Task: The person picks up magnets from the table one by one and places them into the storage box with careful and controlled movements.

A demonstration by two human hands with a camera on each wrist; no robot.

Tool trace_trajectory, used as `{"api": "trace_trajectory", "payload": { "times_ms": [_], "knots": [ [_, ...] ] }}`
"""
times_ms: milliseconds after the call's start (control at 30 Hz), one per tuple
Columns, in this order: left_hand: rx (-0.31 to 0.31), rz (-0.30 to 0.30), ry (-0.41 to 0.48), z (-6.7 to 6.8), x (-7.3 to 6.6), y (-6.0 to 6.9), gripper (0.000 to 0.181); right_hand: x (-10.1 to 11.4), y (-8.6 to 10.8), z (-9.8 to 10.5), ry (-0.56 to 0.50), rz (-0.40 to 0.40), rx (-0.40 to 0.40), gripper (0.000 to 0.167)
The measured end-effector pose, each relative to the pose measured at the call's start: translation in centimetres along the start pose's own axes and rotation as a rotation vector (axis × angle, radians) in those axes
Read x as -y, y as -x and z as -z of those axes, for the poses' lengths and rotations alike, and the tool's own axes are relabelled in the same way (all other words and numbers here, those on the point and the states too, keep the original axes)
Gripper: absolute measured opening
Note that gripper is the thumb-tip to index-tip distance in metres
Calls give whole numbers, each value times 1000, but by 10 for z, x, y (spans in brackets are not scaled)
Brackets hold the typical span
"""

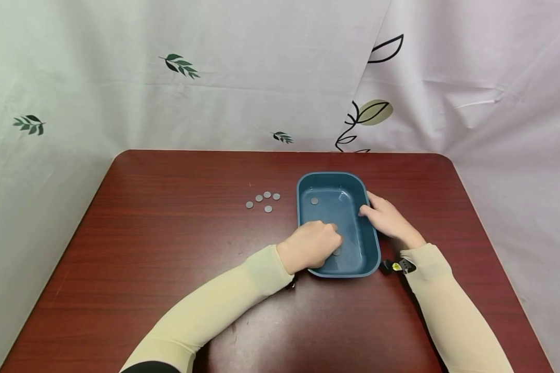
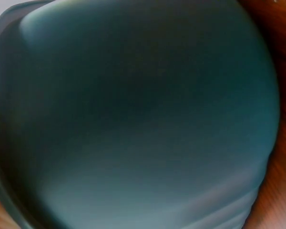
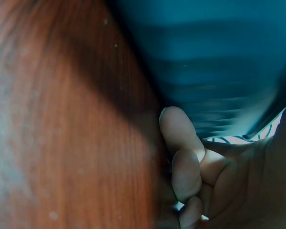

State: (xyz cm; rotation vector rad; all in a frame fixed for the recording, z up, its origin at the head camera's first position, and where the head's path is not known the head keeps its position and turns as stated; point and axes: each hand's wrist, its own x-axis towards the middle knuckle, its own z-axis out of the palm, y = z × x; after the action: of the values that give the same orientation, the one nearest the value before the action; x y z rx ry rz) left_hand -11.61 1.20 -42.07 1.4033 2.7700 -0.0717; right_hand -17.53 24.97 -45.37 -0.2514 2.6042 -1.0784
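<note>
A blue rectangular plastic tray [image 1: 354, 228] stands right of the table's middle. My right hand [image 1: 389, 220] grips its right side, thumb at the rim and fingers outside; the right wrist view shows curled fingers [image 3: 178, 133] low against the outer wall. Over the tray's near left part, my left hand [image 1: 311, 243] reaches in with bent fingers. A small grey disc, like a coin [image 1: 337, 252], shows just below those fingers; whether they pinch it is hidden. Another coin [image 1: 314, 201] lies on the tray floor near the far left. The left wrist view shows only the tray's wall [image 2: 133, 119], blurred.
Several grey coins [image 1: 267, 195] lie loose on the dark red wooden table [image 1: 168, 233], left of the tray. A white cloth with leaf prints [image 1: 242, 93] hangs behind the table's far edge. Black wrist gear [image 1: 396, 267] sits under the right wrist.
</note>
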Motion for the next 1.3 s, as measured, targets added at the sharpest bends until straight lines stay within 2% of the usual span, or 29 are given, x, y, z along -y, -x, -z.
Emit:
{"api": "trace_trajectory", "payload": {
  "times_ms": [767,1100,1300],
  "knots": [
    [28,21,-2,1,-1,1,9,-2,-1,-2,0,2,-9,60],
    [-6,5,-25,-1,0,1,9,-2,-1,-2,-1,7,-12,60],
    [-76,-29,-60,-1,3,1,9,-2,0,-2,-10,4,-5,60]
  ]
}}
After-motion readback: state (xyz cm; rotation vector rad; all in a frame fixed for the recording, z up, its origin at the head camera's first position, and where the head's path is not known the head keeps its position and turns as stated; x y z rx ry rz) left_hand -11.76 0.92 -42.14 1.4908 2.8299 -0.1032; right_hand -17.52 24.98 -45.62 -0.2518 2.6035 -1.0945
